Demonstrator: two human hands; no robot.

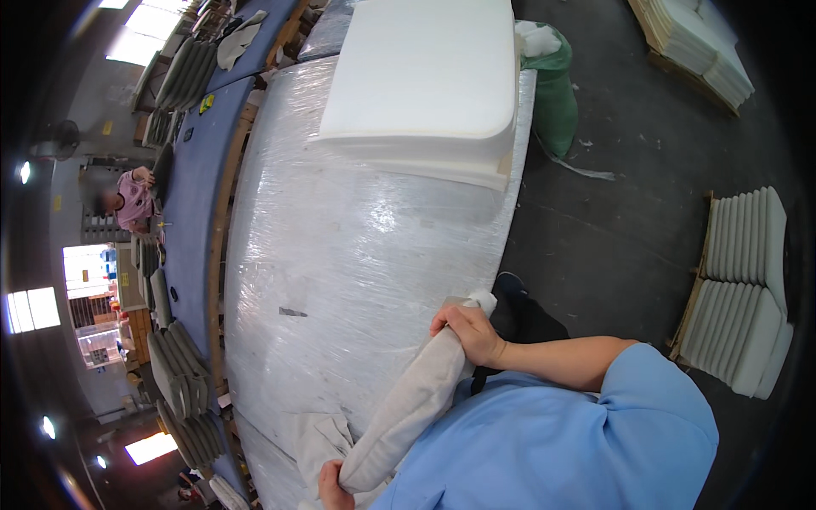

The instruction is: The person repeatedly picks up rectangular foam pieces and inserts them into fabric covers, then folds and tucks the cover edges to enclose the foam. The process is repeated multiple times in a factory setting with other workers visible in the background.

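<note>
A long, pale grey fabric cushion (pixel 406 399) slants across my front, close to my blue shirt. At its upper end my right hand (pixel 469 331) is closed on the fabric, and a bit of white material (pixel 484 300) pokes out just beyond the fingers. The lower end is gripped by my left hand (pixel 333 488), partly cut off by the picture's lower edge. Beside that hand, loose grey cloth (pixel 321 442) lies on the table (pixel 340 255), which is wrapped in clear plastic film.
A stack of white foam sheets (pixel 425 72) covers the table's far end. A green sack (pixel 555 106) with white filling stands beside it. Stacked cushions (pixel 735 289) rest on the floor at right. Leftward, a person in pink (pixel 134 200) is at a blue-topped table (pixel 194 204).
</note>
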